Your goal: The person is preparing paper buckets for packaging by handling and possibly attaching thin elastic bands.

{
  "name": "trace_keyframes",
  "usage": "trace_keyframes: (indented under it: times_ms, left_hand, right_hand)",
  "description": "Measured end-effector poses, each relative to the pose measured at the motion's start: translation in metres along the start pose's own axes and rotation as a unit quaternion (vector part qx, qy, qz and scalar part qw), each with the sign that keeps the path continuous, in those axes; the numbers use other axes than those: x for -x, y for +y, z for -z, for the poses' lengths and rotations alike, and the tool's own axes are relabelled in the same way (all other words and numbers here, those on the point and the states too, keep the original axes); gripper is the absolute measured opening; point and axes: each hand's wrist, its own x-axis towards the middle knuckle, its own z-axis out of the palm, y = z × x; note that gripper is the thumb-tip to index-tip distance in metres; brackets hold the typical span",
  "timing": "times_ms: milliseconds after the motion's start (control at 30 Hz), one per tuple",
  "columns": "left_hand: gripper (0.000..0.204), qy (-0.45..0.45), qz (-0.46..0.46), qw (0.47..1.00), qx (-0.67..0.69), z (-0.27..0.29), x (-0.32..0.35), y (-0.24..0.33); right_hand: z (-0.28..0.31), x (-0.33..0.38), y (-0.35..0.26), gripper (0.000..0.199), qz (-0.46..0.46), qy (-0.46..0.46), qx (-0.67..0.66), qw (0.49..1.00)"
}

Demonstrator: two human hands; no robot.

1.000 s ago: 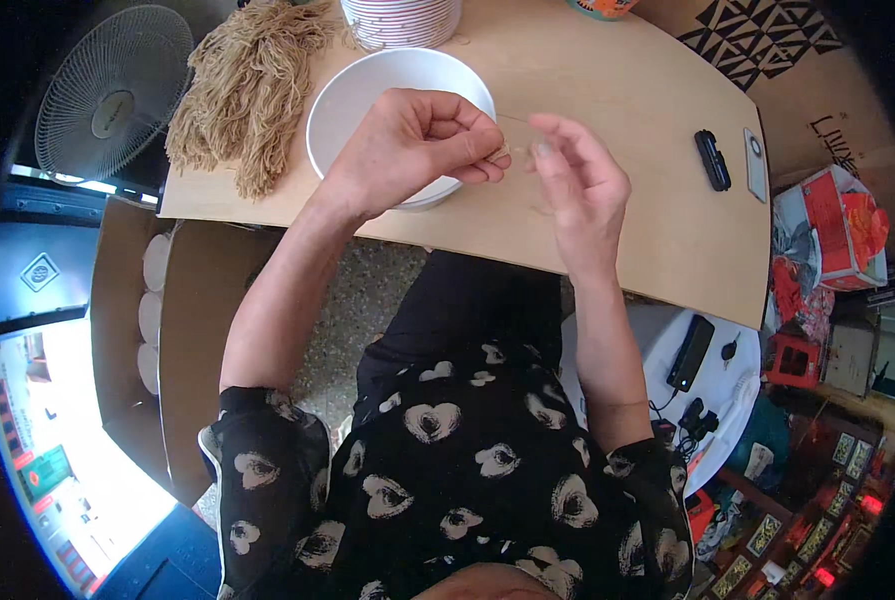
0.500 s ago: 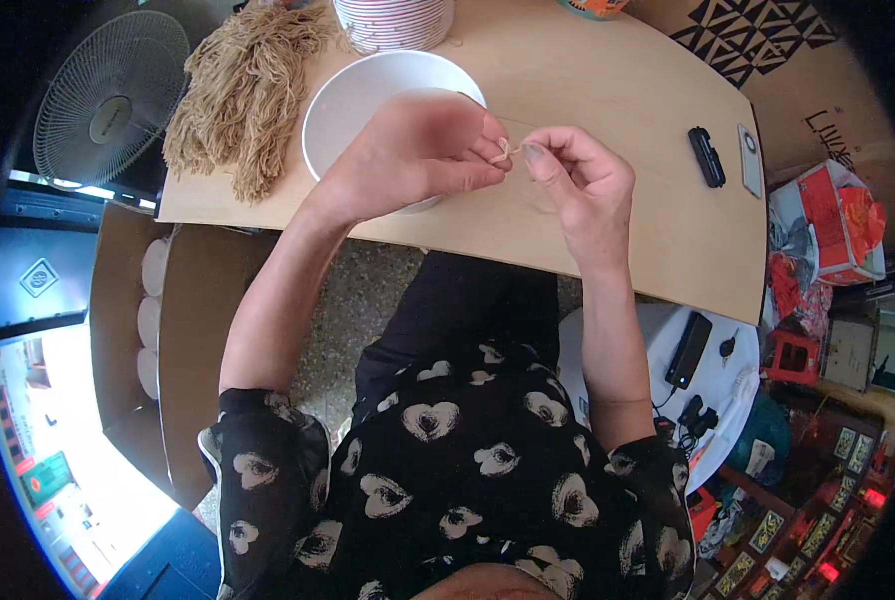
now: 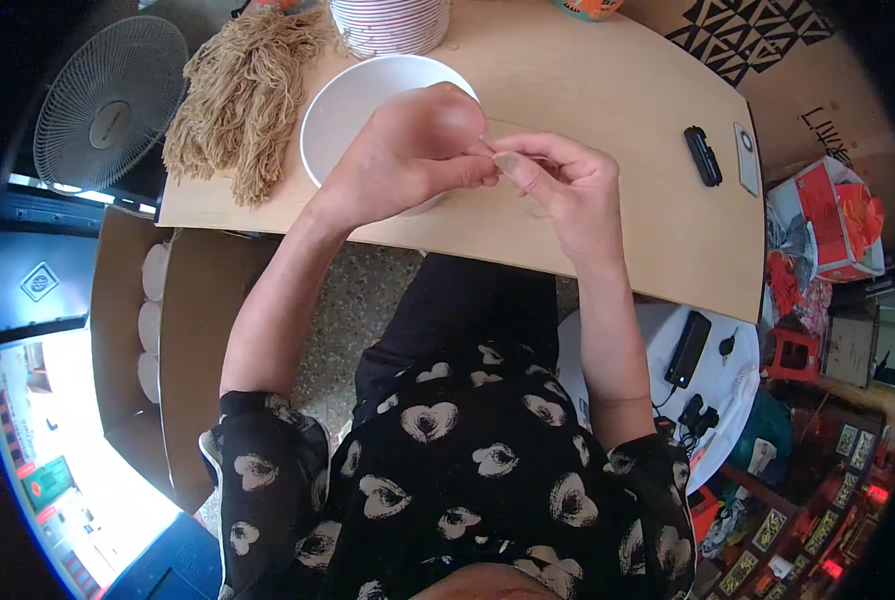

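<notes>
Thread-like strand (image 3: 487,150) is being pinched between left hand (image 3: 407,160) and right hand (image 3: 557,185) over a white bowl (image 3: 352,100), tan fibre pile (image 3: 242,95) waiting beside.

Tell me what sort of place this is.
Likely a small home or shop workspace: a wooden table with a white bowl, a bundle of tan string, a floor fan and cardboard boxes.
</notes>
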Motion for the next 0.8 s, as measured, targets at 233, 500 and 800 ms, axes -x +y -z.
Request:
trace_keyframes:
  times_ms: [233, 500, 800]
  left_hand:
    - [0.022, -0.001, -0.007, 1.0, -0.024, -0.006, -0.001, 0.007]
    - [0.027, -0.034, -0.018, 0.997, -0.069, -0.005, -0.003, 0.003]
    - [0.014, -0.024, 0.008, 0.999, -0.037, -0.008, -0.003, 0.005]
  right_hand:
    - [0.021, 0.0, -0.008, 0.013, -0.046, -0.043, 0.001, 0.998]
    - [0.045, -0.004, -0.011, 0.015, -0.158, -0.092, -0.196, 0.963]
    - [0.05, -0.004, -0.02, 0.03, -0.138, -0.056, -0.2, 0.968]
